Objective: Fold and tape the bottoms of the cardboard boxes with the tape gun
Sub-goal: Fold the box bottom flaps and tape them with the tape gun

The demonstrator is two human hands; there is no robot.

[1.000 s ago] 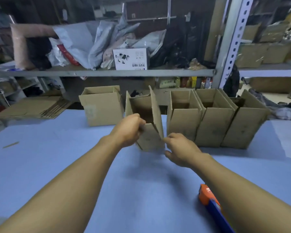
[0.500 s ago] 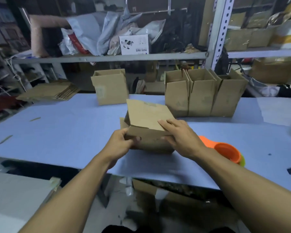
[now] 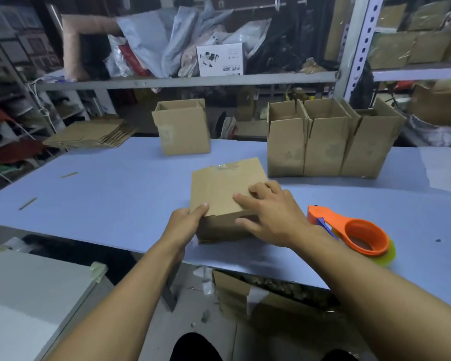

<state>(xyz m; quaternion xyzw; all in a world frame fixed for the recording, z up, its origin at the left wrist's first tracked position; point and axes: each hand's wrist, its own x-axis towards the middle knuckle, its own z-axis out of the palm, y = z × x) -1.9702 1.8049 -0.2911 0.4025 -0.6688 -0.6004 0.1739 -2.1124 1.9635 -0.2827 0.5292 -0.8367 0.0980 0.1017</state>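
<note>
A small brown cardboard box (image 3: 225, 188) lies near the front edge of the pale blue table (image 3: 110, 188), its folded flaps facing up and a short strip of clear tape showing at the far edge. The left hand (image 3: 186, 221) grips the box's near left corner, thumb on top and fingers curled round the side. The right hand (image 3: 271, 212) rests flat on the right part of the flaps, fingers straight and spread, pressing them down.

Just right of that hand lies the orange plastic tape gun (image 3: 354, 234) with a blue part and a yellowish roll, on the table, held by nobody.

Farther back, three upright open cardboard boxes (image 3: 326, 149) stand side by side, touching, and a single open cardboard box (image 3: 184, 131) stands apart to their left. A stack of flattened cardboard sheets (image 3: 89, 134) lies at the table's far left.

On the grey metal shelf (image 3: 193, 80) behind, a white printed carton (image 3: 220, 59) carries dark pictures and writing too small to read.
</note>
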